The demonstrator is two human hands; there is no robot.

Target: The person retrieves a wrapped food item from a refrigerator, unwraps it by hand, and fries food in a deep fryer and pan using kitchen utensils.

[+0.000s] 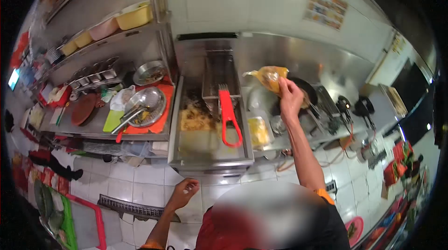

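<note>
My right hand (290, 97) pinches the side of a clear plastic bag (270, 78) with yellow-orange contents, its twisted end pointing left. The bag hangs above the counter right of the fryer, in front of a dark pan (304, 89). My left hand (183, 193) is low over the floor in front of the fryer (211, 161), fingers loosely curled and a little apart, with nothing seen in it. A red-handled fry basket (228, 121) lies across the fryer. Pale, foamy frying pieces (196, 119) float in the oil. Beside the fryer sits a container of yellow stuff (257, 131).
Left of the fryer, a counter holds a metal bowl with a strainer (145, 105), a green board (113, 121) and a brown round lid (84, 110). Yellow tubs (134, 17) line a shelf above. Small black pans (364, 106) are on the right. A drain grate (133, 206) crosses the floor.
</note>
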